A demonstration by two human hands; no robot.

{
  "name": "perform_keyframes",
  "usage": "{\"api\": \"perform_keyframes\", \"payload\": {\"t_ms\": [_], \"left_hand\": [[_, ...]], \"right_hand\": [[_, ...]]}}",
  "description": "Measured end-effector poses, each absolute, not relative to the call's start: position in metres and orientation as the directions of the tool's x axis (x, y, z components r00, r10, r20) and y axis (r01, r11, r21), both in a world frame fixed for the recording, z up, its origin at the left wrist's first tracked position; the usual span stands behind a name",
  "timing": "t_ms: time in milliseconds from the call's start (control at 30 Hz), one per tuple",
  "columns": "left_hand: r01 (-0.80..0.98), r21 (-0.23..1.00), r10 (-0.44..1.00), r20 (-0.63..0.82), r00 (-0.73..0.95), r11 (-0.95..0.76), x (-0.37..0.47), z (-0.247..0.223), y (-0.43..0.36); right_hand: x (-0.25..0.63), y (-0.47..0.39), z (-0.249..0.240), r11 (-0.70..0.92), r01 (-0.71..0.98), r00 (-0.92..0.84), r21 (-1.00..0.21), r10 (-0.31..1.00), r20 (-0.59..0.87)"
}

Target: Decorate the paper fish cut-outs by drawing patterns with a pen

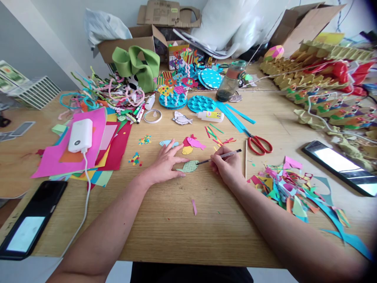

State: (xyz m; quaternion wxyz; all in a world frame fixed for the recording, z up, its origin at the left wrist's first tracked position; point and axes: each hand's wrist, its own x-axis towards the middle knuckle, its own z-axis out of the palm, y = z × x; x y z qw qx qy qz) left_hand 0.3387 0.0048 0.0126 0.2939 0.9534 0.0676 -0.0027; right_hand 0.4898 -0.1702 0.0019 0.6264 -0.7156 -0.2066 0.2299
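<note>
A green paper fish (190,166) with a drawn scale pattern lies flat on the table. My left hand (165,163) rests beside it with fingers spread, thumb and fingertips at its left edge. My right hand (226,167) is closed around a slim pen (225,155), whose dark tip meets the right end of the green fish. Just beyond my left fingers lie a blue paper fish (167,143), a pink fish (196,143) and a yellow fish (187,150), with a red piece partly under them.
Red-handled scissors (259,144) and a wooden stick (245,160) lie right of my right hand, near paper scraps (290,188). A glue bottle (210,116) lies behind. Coloured sheets (114,145) carry a white power bank (81,135) at left. Phones (338,167) lie at both sides.
</note>
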Motion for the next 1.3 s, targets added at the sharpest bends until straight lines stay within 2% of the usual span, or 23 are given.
{"api": "perform_keyframes", "payload": {"t_ms": [1300], "left_hand": [[0.138, 0.568, 0.133, -0.051, 0.990, -0.811, 0.3390, 0.0129, 0.0046]], "right_hand": [[0.4897, -0.1710, 0.0022, -0.144, 0.013, 0.795, -0.990, 0.602, -0.077]]}}
